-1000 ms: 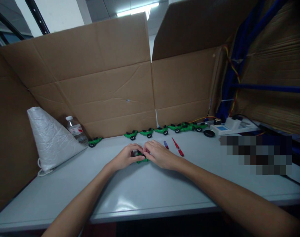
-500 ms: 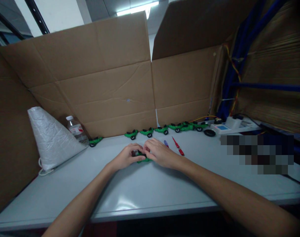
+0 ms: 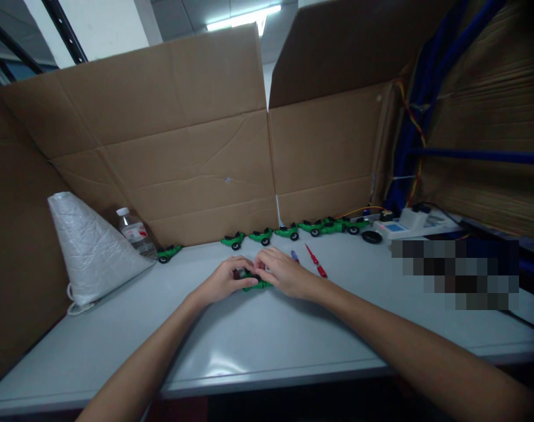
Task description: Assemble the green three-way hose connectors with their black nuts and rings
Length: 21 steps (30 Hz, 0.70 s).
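2 hands (image 3: 225,280) (both gripping) 1 green toy (image 3: 254,283)

Both forearms are bare up to the frame edge, no sleeves showing; the left hand (image 3: 223,280) and right hand (image 3: 285,274) wear nothing (no gloves, rings or watch behind the fingers)

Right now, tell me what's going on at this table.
A person sits at a grey table walled in by cardboard. Both hands meet over a small green toy car lying on the table: the left hand and the right hand each have a grip on it with the fingertips. A row of similar green cars lines the cardboard behind. A red screwdriver lies just right of the hands, and a white bag and a water bottle stand to the left.
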Motion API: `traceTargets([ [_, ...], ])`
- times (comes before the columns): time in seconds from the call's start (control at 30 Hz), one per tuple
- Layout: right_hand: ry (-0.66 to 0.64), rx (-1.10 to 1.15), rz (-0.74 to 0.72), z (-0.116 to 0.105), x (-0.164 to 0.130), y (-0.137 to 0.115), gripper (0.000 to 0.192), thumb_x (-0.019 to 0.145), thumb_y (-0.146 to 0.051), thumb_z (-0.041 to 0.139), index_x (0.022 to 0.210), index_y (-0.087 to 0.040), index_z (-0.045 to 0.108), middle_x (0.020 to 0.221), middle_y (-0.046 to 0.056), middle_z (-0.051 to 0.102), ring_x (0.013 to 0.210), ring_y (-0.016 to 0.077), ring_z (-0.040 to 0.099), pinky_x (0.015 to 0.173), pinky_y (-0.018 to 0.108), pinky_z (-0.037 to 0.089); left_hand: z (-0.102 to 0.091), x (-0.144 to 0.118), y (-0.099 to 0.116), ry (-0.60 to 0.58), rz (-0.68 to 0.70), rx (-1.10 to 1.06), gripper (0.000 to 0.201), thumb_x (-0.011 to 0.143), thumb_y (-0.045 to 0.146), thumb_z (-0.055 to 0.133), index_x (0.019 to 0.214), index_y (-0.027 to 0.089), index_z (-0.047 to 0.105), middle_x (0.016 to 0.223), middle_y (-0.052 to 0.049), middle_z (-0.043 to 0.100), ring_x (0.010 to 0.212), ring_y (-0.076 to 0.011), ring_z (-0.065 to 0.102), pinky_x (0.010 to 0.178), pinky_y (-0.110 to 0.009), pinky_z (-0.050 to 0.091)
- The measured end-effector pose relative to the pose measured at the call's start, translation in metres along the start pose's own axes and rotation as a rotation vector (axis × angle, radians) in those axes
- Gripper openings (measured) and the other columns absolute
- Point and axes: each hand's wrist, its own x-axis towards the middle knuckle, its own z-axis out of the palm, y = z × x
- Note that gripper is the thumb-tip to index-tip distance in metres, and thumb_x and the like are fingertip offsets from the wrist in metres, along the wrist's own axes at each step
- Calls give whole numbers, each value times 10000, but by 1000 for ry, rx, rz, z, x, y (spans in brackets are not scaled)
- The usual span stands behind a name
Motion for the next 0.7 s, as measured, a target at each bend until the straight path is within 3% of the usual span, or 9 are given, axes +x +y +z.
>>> traceTargets([
  [0.7,-22,66,-12,1,-2,3,116,1033,-201,599,922,-203,567,955,30,620,928,195,568,833,296,403,-2,0,4,-4,-3,22,280,913,452,765,1022,194,781,1102,-80,756,1052,-222,642,864,-298,478],
])
